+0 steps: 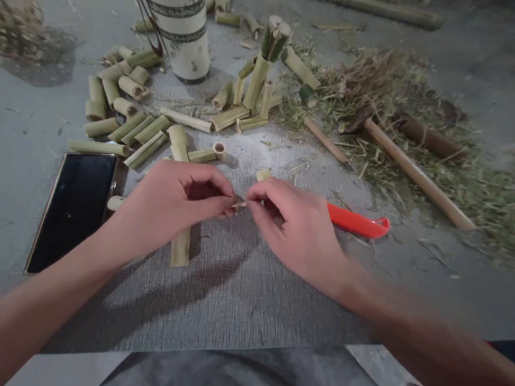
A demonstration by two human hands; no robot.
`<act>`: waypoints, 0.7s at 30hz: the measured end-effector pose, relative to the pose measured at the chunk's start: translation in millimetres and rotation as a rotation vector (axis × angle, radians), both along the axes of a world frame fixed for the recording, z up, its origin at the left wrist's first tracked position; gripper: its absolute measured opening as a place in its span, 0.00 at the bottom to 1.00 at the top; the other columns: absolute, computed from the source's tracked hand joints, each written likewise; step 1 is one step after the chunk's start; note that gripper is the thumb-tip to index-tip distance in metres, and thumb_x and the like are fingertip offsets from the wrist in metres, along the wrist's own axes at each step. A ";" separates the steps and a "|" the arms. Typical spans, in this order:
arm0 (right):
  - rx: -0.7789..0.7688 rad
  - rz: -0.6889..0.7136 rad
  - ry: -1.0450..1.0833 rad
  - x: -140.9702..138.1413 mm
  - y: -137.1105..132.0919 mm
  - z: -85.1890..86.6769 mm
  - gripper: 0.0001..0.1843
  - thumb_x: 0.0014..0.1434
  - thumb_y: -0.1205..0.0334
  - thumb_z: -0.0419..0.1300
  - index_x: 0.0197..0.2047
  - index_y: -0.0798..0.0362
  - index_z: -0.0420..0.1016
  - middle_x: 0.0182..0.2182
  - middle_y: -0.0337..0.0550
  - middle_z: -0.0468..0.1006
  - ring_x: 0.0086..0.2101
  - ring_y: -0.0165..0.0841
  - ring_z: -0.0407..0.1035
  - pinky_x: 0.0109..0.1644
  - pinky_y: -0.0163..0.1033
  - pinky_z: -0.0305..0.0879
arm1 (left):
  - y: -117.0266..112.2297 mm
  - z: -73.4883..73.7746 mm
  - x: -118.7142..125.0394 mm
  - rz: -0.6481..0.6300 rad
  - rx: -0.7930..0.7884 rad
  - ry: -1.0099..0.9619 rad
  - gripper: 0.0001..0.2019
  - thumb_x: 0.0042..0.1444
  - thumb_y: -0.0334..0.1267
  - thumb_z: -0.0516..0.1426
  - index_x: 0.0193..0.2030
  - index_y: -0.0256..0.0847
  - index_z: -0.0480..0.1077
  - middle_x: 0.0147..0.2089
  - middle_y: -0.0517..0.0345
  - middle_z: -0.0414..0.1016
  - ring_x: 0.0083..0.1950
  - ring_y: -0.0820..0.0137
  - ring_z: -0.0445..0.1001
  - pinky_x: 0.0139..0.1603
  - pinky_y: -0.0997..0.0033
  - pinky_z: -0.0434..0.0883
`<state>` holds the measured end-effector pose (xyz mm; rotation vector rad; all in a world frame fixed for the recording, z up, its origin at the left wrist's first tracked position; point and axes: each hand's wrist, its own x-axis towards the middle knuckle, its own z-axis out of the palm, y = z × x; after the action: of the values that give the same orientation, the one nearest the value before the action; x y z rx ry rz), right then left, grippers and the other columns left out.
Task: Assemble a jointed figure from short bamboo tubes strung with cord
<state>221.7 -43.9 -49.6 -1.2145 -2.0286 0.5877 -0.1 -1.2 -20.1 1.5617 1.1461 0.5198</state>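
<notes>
Between the fingertips of my two hands is a small pale sliver [239, 205], apparently of bamboo. My left hand [170, 198] pinches its left end with thumb and forefinger, and my right hand [293, 225] is closed on the other end. Under my left hand lies a long split piece of bamboo [180, 247], partly hidden by the wrist and fingers. A red-handled cutter [357, 221] rests beside my right hand, which covers its other end. Just beyond the right fingers a short bit of bamboo [263, 174] shows.
Left of my left forearm lies a black phone [75, 208]. Several cut bamboo pieces [141, 128] spread behind it, near a white patterned tumbler [180, 20]. At right, a wooden-handled hammer [419, 172] lies on green plant shavings [384, 152], with another wooden-handled tool [326, 141] nearby.
</notes>
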 end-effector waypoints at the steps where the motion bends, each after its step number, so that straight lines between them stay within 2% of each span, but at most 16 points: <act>1: -0.008 -0.024 0.008 -0.5 -0.2 -0.3 0.09 0.67 0.76 0.59 0.42 0.53 0.75 0.33 0.35 0.77 0.30 0.27 0.65 0.37 0.37 0.60 | 0.3 0.7 0.7 0.024 -0.013 -0.017 0.02 0.62 0.36 0.69 0.36 0.44 0.85 0.33 0.61 0.86 0.36 0.69 0.85 0.39 0.75 0.81; 4: -0.020 -0.029 0.040 -1.9 -1.0 -1.0 0.09 0.63 0.75 0.61 0.44 0.54 0.77 0.34 0.36 0.77 0.29 0.27 0.64 0.37 0.37 0.60 | 0.7 2.2 2.3 0.080 -0.059 -0.072 0.02 0.60 0.33 0.69 0.35 0.43 0.85 0.31 0.61 0.85 0.34 0.71 0.83 0.37 0.79 0.80; 9: -0.018 0.024 0.133 -3.4 -0.9 -3.6 0.02 0.67 0.70 0.67 0.41 0.55 0.79 0.34 0.36 0.74 0.31 0.26 0.64 0.38 0.37 0.61 | 0.8 -1.1 1.3 0.106 -0.093 -0.158 0.03 0.60 0.32 0.70 0.35 0.43 0.85 0.31 0.61 0.85 0.33 0.73 0.82 0.37 0.80 0.79; 13: -0.129 0.037 0.241 -4.1 1.0 -4.8 0.02 0.67 0.70 0.68 0.41 0.54 0.81 0.33 0.36 0.75 0.32 0.26 0.67 0.37 0.36 0.62 | 0.5 -4.4 -0.3 0.117 -0.106 -0.228 0.04 0.60 0.32 0.70 0.34 0.44 0.86 0.31 0.61 0.84 0.34 0.73 0.82 0.38 0.81 0.79; 17: -0.224 0.040 0.340 -5.4 3.2 -3.4 0.07 0.64 0.74 0.66 0.41 0.53 0.83 0.34 0.35 0.77 0.33 0.26 0.69 0.33 0.34 0.62 | 0.2 -4.6 0.0 0.111 -0.141 -0.281 0.05 0.60 0.32 0.70 0.34 0.45 0.86 0.31 0.61 0.84 0.33 0.74 0.82 0.37 0.81 0.78; 21: -0.277 0.037 0.380 -6.9 3.4 -0.5 0.02 0.65 0.68 0.71 0.39 0.52 0.85 0.31 0.34 0.76 0.30 0.25 0.67 0.31 0.34 0.60 | -0.1 -4.2 0.6 0.103 -0.131 -0.292 0.05 0.60 0.32 0.70 0.34 0.45 0.86 0.30 0.60 0.84 0.33 0.73 0.82 0.37 0.80 0.79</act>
<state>214.8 -40.5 -50.2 -1.1191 -1.6889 1.0603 0.5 -1.4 -24.2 1.2715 1.0177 0.7027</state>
